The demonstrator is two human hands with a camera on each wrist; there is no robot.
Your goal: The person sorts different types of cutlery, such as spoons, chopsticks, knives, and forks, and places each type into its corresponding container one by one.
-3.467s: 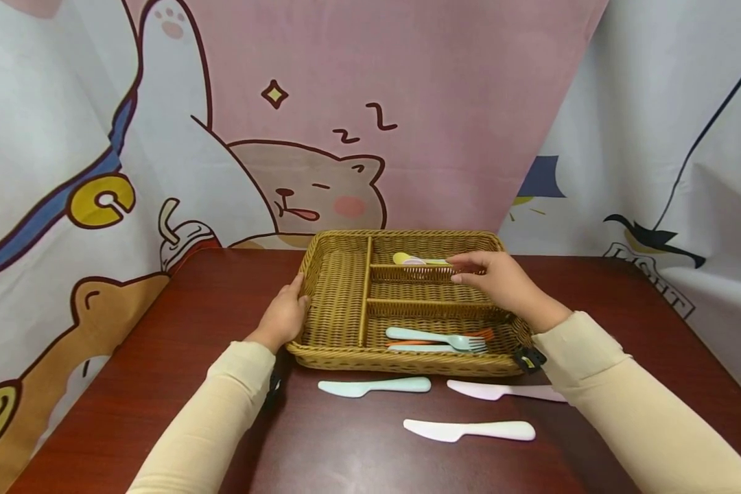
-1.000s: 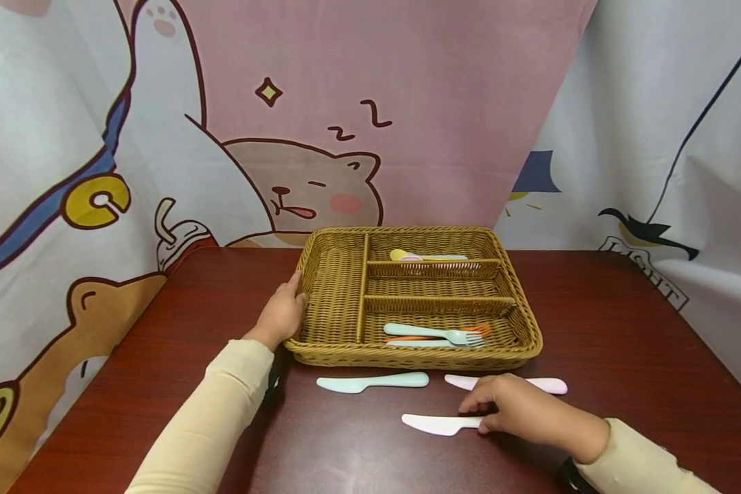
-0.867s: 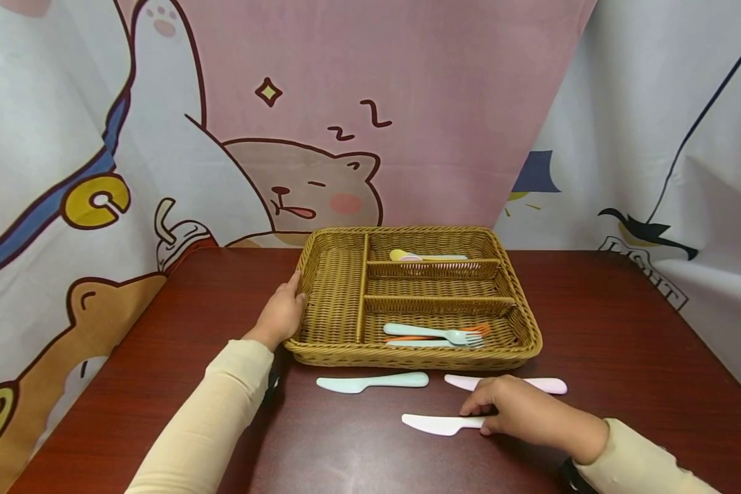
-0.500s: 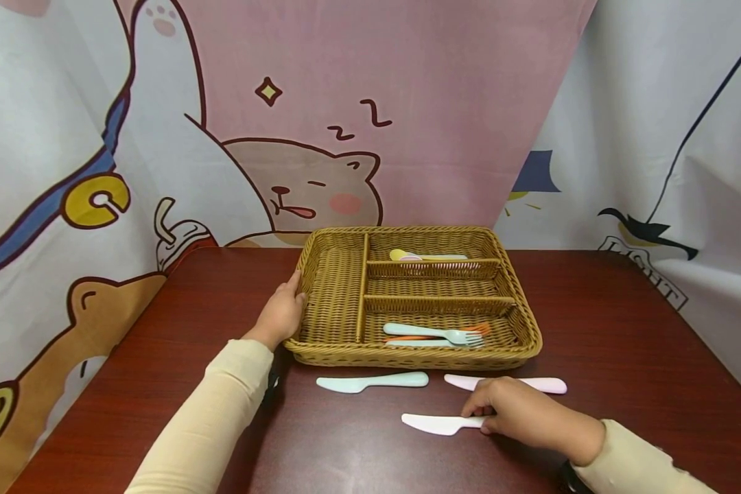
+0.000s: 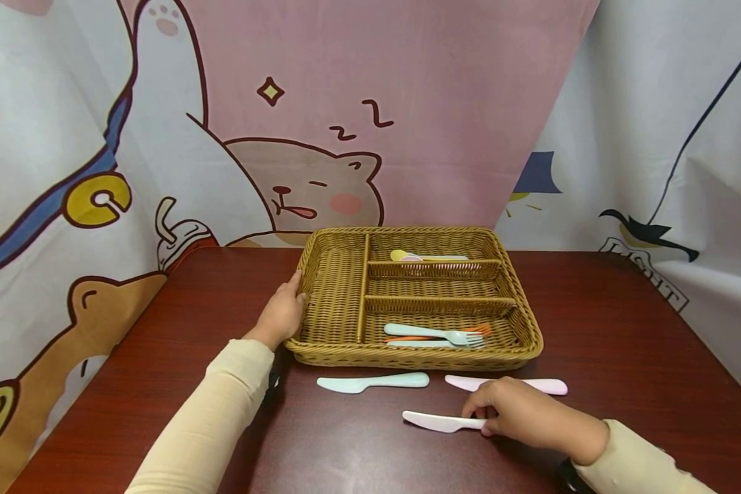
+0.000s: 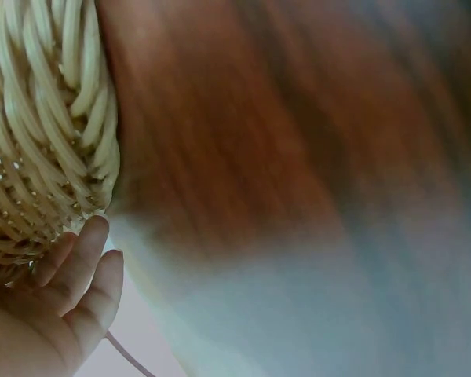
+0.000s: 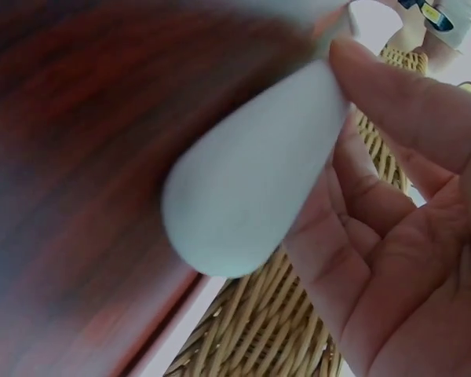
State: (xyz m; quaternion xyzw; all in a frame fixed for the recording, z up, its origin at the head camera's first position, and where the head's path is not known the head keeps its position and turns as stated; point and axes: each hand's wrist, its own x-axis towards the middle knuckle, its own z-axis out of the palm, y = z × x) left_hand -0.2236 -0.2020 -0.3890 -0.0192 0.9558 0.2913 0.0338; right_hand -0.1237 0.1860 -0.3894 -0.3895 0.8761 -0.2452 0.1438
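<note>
Tipping white knife (image 5: 433, 421) up off table (image 5: 339, 446)!
Pinching with right hand (image 5: 521, 414), freeing it; resting left hand (image 5: 279, 315), fingers extended, against basket (image 5: 352, 357).

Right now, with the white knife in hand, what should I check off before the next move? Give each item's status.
1. Grip: ok. The right hand pinches the white knife by its handle.
2. Knife fully off the table: cannot tell. There is a shadow under the blade, but the handle's clearance is unclear.
3. Basket steadied: ok. The left hand rests on the left rim of the basket.
4. Right hand apart from the pink knife: cannot tell. They overlap in the head view.
5. Mint knife away from both hands: ok.
</note>
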